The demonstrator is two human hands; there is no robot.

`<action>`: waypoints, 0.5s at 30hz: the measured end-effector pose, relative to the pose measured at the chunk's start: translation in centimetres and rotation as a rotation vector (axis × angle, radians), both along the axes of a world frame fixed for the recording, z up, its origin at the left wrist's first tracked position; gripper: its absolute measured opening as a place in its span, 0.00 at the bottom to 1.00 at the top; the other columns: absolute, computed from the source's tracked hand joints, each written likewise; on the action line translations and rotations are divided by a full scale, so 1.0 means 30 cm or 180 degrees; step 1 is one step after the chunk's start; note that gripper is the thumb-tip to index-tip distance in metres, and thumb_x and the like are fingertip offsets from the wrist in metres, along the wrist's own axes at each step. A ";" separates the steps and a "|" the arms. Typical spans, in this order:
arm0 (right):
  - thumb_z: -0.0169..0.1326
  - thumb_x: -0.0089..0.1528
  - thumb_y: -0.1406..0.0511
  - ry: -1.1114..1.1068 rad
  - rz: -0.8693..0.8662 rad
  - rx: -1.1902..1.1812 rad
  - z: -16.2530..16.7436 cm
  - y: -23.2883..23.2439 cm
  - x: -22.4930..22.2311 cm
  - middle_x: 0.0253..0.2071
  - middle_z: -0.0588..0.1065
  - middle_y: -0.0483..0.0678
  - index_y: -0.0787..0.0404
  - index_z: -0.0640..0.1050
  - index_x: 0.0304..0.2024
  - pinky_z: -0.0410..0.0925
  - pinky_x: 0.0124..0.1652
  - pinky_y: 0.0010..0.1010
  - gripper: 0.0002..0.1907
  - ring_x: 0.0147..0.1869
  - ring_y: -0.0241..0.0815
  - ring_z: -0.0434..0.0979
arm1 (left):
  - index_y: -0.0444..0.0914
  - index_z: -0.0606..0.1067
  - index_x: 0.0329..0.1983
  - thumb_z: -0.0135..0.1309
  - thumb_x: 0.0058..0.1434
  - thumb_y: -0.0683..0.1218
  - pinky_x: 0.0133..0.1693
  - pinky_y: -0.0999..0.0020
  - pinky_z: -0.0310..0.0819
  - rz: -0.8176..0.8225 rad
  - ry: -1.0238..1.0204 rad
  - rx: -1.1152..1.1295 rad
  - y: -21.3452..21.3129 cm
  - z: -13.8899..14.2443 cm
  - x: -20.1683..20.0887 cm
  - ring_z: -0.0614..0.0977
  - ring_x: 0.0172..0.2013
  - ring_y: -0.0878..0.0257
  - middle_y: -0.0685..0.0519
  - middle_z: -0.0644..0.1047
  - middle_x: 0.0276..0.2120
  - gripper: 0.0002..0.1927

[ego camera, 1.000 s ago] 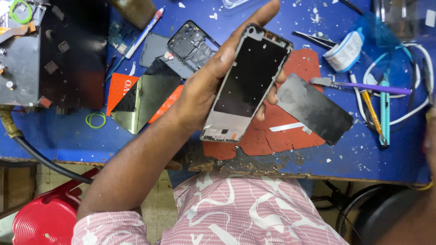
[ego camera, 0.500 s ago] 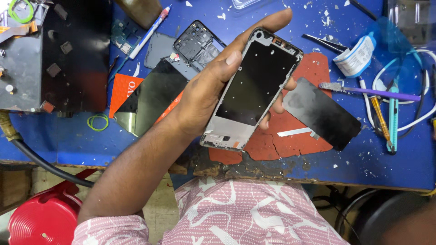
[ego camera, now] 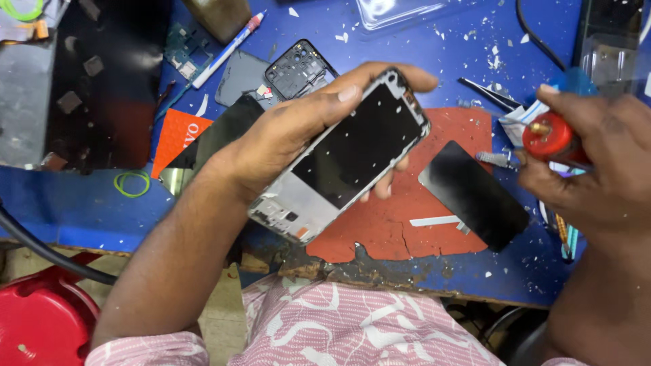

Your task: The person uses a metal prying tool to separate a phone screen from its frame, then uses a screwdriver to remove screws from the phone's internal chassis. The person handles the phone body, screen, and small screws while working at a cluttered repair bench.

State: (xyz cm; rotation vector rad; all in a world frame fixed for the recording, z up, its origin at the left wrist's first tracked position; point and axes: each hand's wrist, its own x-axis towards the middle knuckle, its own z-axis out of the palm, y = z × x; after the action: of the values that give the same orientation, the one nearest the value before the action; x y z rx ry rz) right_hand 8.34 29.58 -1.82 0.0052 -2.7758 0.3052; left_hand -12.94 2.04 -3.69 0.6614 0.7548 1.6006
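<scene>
My left hand [ego camera: 285, 135] grips a phone frame [ego camera: 346, 156] with a silver rim and a black middle, held tilted above the blue bench. My right hand [ego camera: 597, 169] is at the right edge, closed around a small red round-capped tool [ego camera: 548, 135] with a brass tip; its lower part is hidden in my fingers. A loose black screen panel [ego camera: 473, 194] lies on the worn red mat [ego camera: 400, 224] between my two hands, touching neither.
A black phone back housing [ego camera: 298, 68] and a grey cover [ego camera: 241, 76] lie behind my left hand. Tweezers [ego camera: 488, 93], a pen [ego camera: 227, 49], an orange card [ego camera: 180, 135], a green rubber ring [ego camera: 131, 184] and a dark block [ego camera: 102, 88] sit on the blue bench [ego camera: 81, 210].
My right hand has come into view at the right, holding the red tool. My left hand has tilted the phone frame flatter and shifted it slightly right.
</scene>
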 end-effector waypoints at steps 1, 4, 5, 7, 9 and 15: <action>0.69 0.59 0.74 -0.0013 0.0039 0.0108 -0.004 0.006 -0.007 0.46 0.74 0.55 0.67 0.78 0.62 0.74 0.47 0.32 0.28 0.46 0.47 0.78 | 0.32 0.59 0.78 0.48 0.77 0.62 0.47 0.62 0.82 -0.0093 -0.0072 -0.0026 0.003 -0.002 -0.013 0.84 0.40 0.55 0.43 0.76 0.48 0.38; 0.69 0.52 0.74 0.0024 0.0365 0.0567 -0.015 0.031 -0.029 0.43 0.78 0.54 0.67 0.81 0.57 0.72 0.42 0.37 0.28 0.42 0.50 0.80 | 0.33 0.61 0.78 0.47 0.76 0.60 0.44 0.60 0.83 -0.0333 -0.0081 -0.0090 0.018 -0.011 -0.044 0.84 0.39 0.55 0.42 0.78 0.48 0.36; 0.69 0.52 0.74 0.0062 0.0471 0.0570 -0.020 0.032 -0.037 0.42 0.78 0.53 0.67 0.81 0.54 0.71 0.40 0.36 0.26 0.41 0.49 0.79 | 0.33 0.61 0.77 0.47 0.76 0.60 0.43 0.60 0.83 -0.0407 -0.0038 -0.0123 0.020 -0.013 -0.050 0.84 0.39 0.55 0.42 0.78 0.47 0.35; 0.70 0.49 0.73 0.0062 0.0610 0.0568 -0.022 0.024 -0.048 0.39 0.78 0.52 0.67 0.81 0.50 0.70 0.37 0.36 0.25 0.39 0.49 0.79 | 0.33 0.63 0.75 0.46 0.75 0.59 0.39 0.61 0.83 -0.0478 -0.0014 -0.0255 0.026 -0.019 -0.054 0.84 0.36 0.55 0.42 0.79 0.42 0.34; 0.70 0.47 0.72 0.0006 0.0672 0.0582 -0.013 0.013 -0.054 0.37 0.78 0.52 0.67 0.82 0.48 0.69 0.36 0.37 0.25 0.39 0.49 0.79 | 0.34 0.64 0.74 0.45 0.74 0.59 0.37 0.63 0.82 -0.0565 0.0025 -0.0359 0.034 -0.025 -0.056 0.84 0.34 0.56 0.42 0.80 0.39 0.33; 0.71 0.51 0.72 0.0011 0.0737 0.0640 -0.024 -0.007 -0.066 0.37 0.79 0.53 0.68 0.82 0.47 0.68 0.37 0.37 0.22 0.38 0.50 0.79 | 0.35 0.66 0.72 0.45 0.73 0.57 0.37 0.65 0.81 -0.0687 0.0096 -0.0526 0.032 -0.035 -0.053 0.83 0.32 0.58 0.44 0.79 0.37 0.30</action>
State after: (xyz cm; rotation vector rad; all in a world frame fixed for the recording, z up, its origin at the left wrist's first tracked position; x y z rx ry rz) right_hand 6.37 29.36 -2.54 0.3776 -2.7923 0.0808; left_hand -14.53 3.01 -4.74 0.6256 0.8003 1.3195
